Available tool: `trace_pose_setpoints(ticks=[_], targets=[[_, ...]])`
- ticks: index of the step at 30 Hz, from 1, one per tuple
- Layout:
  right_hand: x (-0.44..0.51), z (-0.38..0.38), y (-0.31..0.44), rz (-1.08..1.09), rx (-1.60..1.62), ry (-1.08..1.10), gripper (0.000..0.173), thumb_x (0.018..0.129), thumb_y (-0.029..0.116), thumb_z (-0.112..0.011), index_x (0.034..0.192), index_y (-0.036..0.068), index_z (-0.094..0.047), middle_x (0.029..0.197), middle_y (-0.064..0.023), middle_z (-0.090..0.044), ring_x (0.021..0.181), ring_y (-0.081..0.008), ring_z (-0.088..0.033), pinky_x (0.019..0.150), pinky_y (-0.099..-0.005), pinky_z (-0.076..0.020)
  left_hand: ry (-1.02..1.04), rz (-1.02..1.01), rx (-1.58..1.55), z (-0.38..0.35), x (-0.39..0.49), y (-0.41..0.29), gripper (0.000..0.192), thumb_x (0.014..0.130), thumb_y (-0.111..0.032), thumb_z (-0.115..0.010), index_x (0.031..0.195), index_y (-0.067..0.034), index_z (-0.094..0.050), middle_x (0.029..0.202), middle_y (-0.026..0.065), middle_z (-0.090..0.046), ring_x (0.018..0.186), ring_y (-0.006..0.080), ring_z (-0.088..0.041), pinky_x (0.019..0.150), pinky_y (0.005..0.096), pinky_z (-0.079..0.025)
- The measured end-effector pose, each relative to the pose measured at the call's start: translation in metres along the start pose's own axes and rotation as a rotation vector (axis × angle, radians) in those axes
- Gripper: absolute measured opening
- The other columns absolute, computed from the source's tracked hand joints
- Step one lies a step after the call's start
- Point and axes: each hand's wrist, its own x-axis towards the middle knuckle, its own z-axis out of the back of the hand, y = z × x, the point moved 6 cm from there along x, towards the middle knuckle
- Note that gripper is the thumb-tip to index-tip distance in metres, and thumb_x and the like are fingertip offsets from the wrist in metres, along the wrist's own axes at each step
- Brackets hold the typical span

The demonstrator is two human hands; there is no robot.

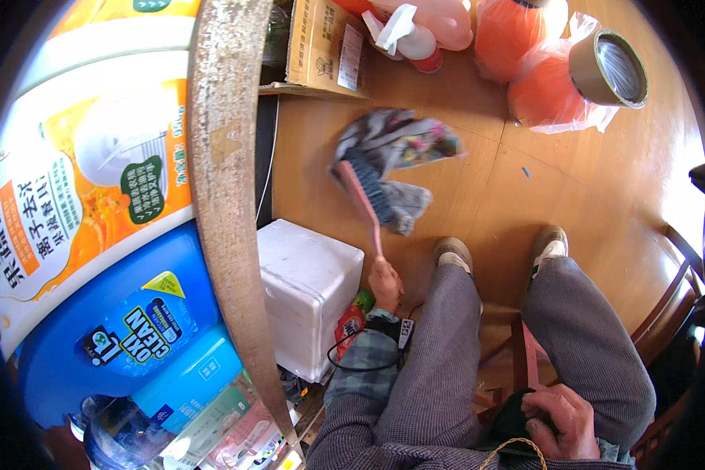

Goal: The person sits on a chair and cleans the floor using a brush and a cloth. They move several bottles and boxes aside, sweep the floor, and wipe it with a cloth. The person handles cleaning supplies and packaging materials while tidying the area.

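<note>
Reaching forward at the left, my left hand grips the pink handle of a long-handled brush. Its blue-grey bristles lie against a crumpled grey patterned cloth on the wooden floor. Both brush head and cloth look slightly blurred. My right hand rests near my lap by my right thigh, its fingers bent over dark fabric. Whether it holds anything is hidden.
A white foam box stands left of my forearm, beside a rusty metal upright. Detergent bottles fill the near left. Ahead are a cardboard box, a spray bottle, orange bagged containers and a tape roll.
</note>
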Motion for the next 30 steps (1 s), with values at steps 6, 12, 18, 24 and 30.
trace_pose_setpoints(ticks=[6, 12, 18, 24, 30], targets=[[0.000, 0.004, -0.004, 0.007, -0.020, 0.000, 0.032, 0.079, -0.003, -0.057, 0.111, -0.003, -0.059, 0.096, -0.0180, -0.061, 0.087, -0.0308, -0.062, 0.080, -0.0332, -0.0487, -0.311, 0.277, -0.374, 0.021, 0.086, -0.007, 0.056, 0.093, -0.064, -0.038, 0.065, -0.016, -0.036, 0.045, 0.0004, -0.030, 0.030, 0.0165, -0.032, 0.029, 0.0300, -0.025], [-0.005, 0.009, -0.005, 0.021, 0.010, 0.017, 0.032, 0.079, -0.003, -0.057, 0.111, -0.003, -0.059, 0.096, -0.0178, -0.061, 0.087, -0.0308, -0.062, 0.080, -0.0335, -0.0489, -0.343, 0.311, -0.249, 0.036, 0.122, 0.006, 0.068, 0.090, -0.070, -0.036, 0.073, -0.005, -0.046, 0.052, 0.0129, -0.044, 0.038, 0.0289, -0.043, 0.034, 0.0408, -0.029], [-0.010, 0.016, -0.010, 0.029, 0.043, 0.000, 0.033, 0.078, -0.005, -0.057, 0.111, -0.002, -0.059, 0.096, -0.0173, -0.061, 0.087, -0.0302, -0.062, 0.080, -0.0333, -0.0490, -0.192, -0.080, 0.492, -0.009, -0.024, 0.041, 0.063, 0.100, -0.047, -0.035, 0.107, 0.012, -0.056, 0.095, 0.0333, -0.058, 0.086, 0.0460, -0.057, 0.076, 0.0499, -0.043], [-0.011, 0.017, -0.014, 0.021, 0.057, -0.001, 0.033, 0.078, -0.005, -0.058, 0.111, -0.002, -0.060, 0.096, -0.0172, -0.061, 0.088, -0.0297, -0.062, 0.081, -0.0331, -0.0489, -0.174, 0.041, 0.378, 0.003, -0.085, 0.075, 0.058, 0.099, -0.052, -0.034, 0.099, 0.002, -0.055, 0.077, 0.0207, -0.055, 0.067, 0.0381, -0.054, 0.061, 0.0494, -0.042], [-0.006, 0.014, -0.012, -0.010, 0.042, -0.005, 0.034, 0.078, -0.006, -0.057, 0.112, -0.003, -0.060, 0.096, -0.0172, -0.061, 0.088, -0.0294, -0.062, 0.081, -0.0327, -0.0486, -0.278, 0.129, -0.073, -0.015, -0.021, 0.052, 0.053, 0.098, -0.056, -0.033, 0.091, -0.008, -0.055, 0.059, 0.0082, -0.051, 0.048, 0.0302, -0.050, 0.046, 0.0488, -0.042]])
